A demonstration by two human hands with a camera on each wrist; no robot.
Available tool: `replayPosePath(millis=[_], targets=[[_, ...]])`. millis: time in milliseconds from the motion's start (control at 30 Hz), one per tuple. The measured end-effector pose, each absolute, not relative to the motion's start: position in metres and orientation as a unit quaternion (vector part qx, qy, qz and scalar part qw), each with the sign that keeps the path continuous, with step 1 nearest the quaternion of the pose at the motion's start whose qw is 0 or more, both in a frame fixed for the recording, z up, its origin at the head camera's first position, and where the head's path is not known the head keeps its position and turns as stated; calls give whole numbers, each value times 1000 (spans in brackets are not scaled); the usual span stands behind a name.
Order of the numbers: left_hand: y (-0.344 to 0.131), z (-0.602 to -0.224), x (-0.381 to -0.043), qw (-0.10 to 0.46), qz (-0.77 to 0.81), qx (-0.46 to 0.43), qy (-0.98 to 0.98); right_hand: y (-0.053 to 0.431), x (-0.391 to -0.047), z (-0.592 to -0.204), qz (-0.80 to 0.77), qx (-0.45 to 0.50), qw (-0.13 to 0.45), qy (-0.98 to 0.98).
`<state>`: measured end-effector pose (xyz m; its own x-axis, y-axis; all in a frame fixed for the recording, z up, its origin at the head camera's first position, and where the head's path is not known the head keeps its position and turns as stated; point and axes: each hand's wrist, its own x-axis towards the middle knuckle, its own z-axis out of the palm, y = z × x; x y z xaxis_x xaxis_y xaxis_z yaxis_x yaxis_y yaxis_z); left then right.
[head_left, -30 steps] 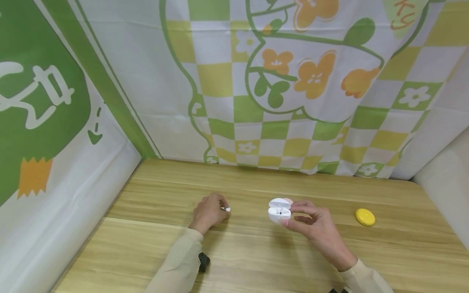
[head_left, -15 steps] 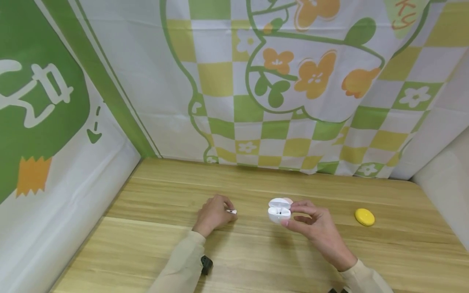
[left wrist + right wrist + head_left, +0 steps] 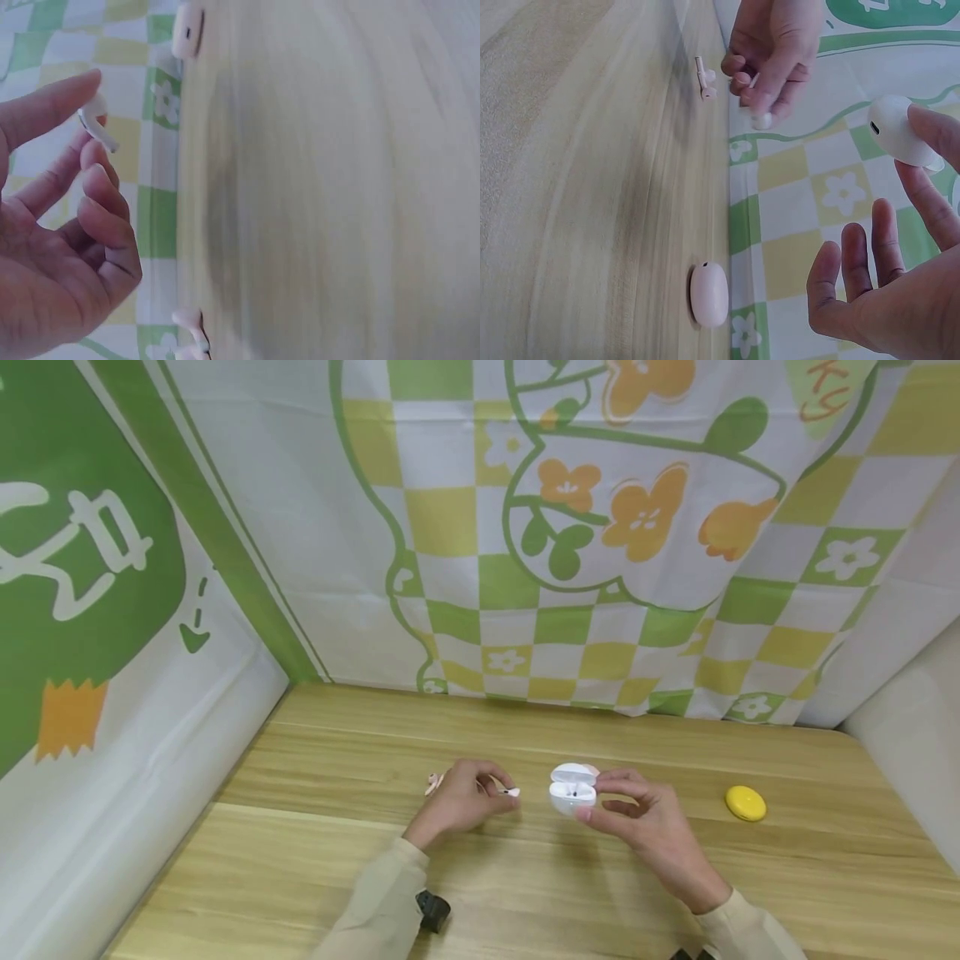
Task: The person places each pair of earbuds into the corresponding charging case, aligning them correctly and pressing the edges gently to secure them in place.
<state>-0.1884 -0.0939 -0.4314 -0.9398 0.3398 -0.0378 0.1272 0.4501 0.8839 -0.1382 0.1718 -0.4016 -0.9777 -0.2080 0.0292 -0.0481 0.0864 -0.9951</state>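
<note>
Between thumb and fingertips, my left hand (image 3: 463,797) pinches a white earbud (image 3: 512,792); its curved stem shows in the left wrist view, where the earbud (image 3: 95,124) is above the table. My right hand (image 3: 654,820) grips a white earbud case (image 3: 572,800) by its right side, lid raised, opening towards me. Whether the case's wells hold anything is too small to tell. The right wrist view shows the case (image 3: 900,129) from its underside, held off the table by thumb and a finger. The earbud is a short way left of the case.
Two pink earbuds (image 3: 706,79) lie on the wooden table (image 3: 322,860) behind my left hand. A pink case (image 3: 709,295) rests behind the white one, mostly hidden in the head view. Farther right is a yellow round object (image 3: 746,803). A patterned cloth (image 3: 562,635) hangs behind.
My left hand has moved right with the white earbud, closing on the case. The pink earbuds behind it have come into sight. My right hand and the case stay nearly still.
</note>
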Motion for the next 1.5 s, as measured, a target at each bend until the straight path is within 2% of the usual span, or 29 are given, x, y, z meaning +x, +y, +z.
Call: replayPosePath(millis=[467, 1133, 1500], targets=[[-84, -412, -182, 78, 598, 168, 780, 175, -137, -400, -661, -93, 43, 743], [-61, -378, -165, 86, 711, 201, 669, 169, -138, -401, -666, -97, 33, 739], [-49, -379, -161, 87, 684, 201, 696, 169, -138, -401, -673, -100, 46, 731]])
